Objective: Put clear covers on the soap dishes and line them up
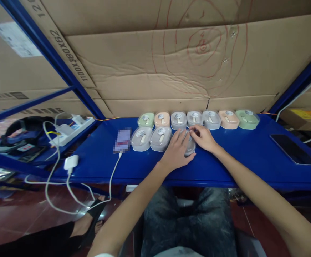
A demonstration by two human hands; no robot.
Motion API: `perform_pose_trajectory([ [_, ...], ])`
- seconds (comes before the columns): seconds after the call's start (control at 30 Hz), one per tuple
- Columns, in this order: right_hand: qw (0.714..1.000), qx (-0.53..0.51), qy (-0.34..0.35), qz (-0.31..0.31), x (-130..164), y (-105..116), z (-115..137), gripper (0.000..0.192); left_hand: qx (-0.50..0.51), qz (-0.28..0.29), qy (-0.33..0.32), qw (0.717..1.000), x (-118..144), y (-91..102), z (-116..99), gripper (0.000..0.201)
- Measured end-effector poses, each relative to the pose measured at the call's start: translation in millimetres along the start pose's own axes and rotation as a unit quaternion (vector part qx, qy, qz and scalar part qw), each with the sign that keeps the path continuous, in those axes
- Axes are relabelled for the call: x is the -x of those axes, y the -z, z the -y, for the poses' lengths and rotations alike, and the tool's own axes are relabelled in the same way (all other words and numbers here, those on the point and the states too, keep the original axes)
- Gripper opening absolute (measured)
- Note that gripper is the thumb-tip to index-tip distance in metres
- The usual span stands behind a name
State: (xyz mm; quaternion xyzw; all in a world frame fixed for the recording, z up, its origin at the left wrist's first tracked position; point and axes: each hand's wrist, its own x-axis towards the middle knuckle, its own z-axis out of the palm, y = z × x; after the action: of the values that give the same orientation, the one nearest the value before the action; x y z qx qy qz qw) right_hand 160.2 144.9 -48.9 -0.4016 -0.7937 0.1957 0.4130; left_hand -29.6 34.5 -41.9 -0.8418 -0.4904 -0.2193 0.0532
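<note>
Grey plastic case (189,145) | both hands (177,152) on it | blue shelf (251,153)

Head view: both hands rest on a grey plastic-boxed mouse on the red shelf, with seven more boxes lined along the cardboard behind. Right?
Not quite: the head view shows a blue metal shelf, not red. Both the left hand and right hand do rest on the grey plastic-boxed mouse, with seven boxes behind.
</note>
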Motion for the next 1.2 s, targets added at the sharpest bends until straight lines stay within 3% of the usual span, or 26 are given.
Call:
perform_pose_trajectory([
  [0.27,1.000,-0.010,-0.005,-0.008,0,-4,-7,0.030,-0.008,-0.014,-0.012,1.000,-1,-6.0,-4,0.088],
  [0.53,0.999,-0.028,-0.027,0.032,0,5,-8,0.040,-0.072,-0.027,0.030,0.997,-4,3.5,-2,0.067],
  [0.7,0.999,-0.002,-0.013,0.045,1,11,-2,0.040,-0.084,-0.030,0.036,0.995,3,20.5,-1,0.081],
  [0.8,0.998,0.016,-0.004,0.059,16,21,10,0.049,-0.075,-0.036,0.048,0.995,25,49.5,20,0.087],
  [0.9,0.992,0.072,0.030,0.098,43,28,29,0.072,-0.108,-0.035,0.082,0.990,57,79.2,60,0.087],
  [0.97,0.983,0.121,0.059,0.126,62,27,41,0.089,-0.133,-0.017,0.102,0.986,76,88.8,86,0.091],
  [1.07,0.970,0.185,0.074,0.140,78,16,49,0.099,-0.138,0.025,0.100,0.985,90,82.7,103,0.088],
  [1.2,0.961,0.238,0.068,0.124,76,1,46,0.084,-0.152,0.012,0.121,0.981,83,58.4,88,0.074],
])
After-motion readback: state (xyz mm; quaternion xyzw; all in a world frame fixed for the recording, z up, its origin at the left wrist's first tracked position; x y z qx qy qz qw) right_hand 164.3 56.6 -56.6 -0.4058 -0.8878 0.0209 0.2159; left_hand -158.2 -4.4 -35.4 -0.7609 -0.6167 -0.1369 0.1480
